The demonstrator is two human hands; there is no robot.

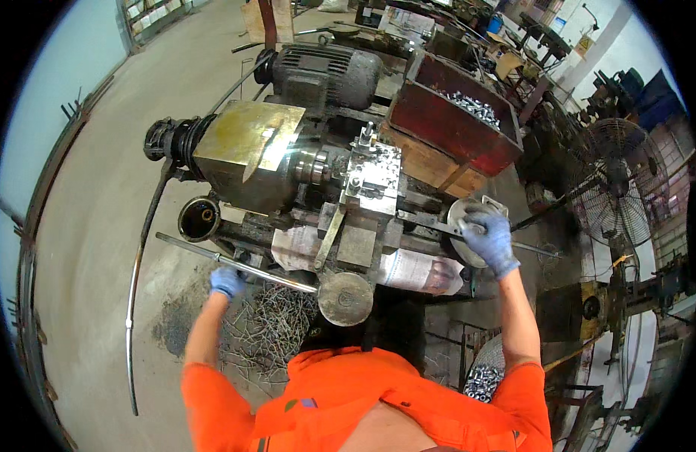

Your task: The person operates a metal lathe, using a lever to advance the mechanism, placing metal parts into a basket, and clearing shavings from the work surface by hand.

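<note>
My left hand (227,282), in a blue-grey work glove, is at the front left of a lathe-like machine, just below a long metal rod (257,272). Its fingers look curled, and the machine's edge hides what they may hold. My right hand (492,242), gloved alike, is over a round metal pan (457,213) at the machine's right end. A flat bar (431,222) runs under this hand; its fingers are bent, and what is in them is hidden. Between my hands stand a shiny tool block (373,177), the chuck (312,166) and a round metal knob (345,299).
Behind the machine sit a motor (325,75) and a dark red bin (446,124) with small metal parts. Metal shavings (269,331) lie on the floor at left. A large fan (617,181) stands at right; a basket of metal pieces (485,377) is by my right side.
</note>
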